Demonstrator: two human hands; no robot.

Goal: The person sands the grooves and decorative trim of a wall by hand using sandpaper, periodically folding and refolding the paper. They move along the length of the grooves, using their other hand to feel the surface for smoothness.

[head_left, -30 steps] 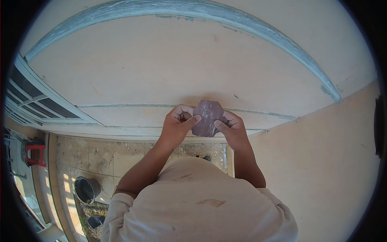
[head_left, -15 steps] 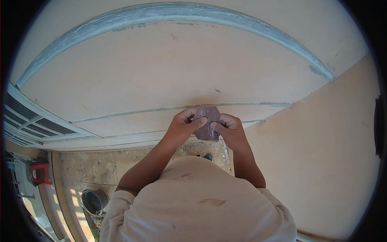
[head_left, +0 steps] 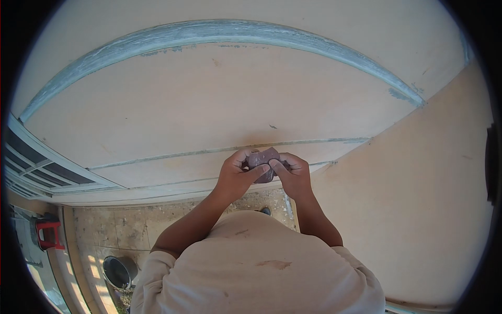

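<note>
A purplish-brown piece of sandpaper (head_left: pixel 264 155), with whitish streaks on it, is bent between my two hands in front of my chest. My left hand (head_left: pixel 235 175) grips its left side, thumb pressed on the near face. On the other side, my right hand (head_left: pixel 294 175) pinches it, and both thumbs nearly meet in the middle. Some fingertips are hidden behind the sheet. Just beyond the hands stands a peach-coloured wall (head_left: pixel 219 99) with thin grooves.
A scraped blue-grey moulding (head_left: pixel 219 32) curves across the wall above. To the left is a barred window (head_left: pixel 47 165). A red stool (head_left: pixel 49 235) and a dark bucket (head_left: pixel 119 272) stand lower left on the stained tiled floor (head_left: pixel 136 225). Another wall (head_left: pixel 408 209) rises close at right.
The sandpaper was spread flatter and is now bent over, showing a smaller face. My thumbs have drawn closer together. The whole view has shifted slightly.
</note>
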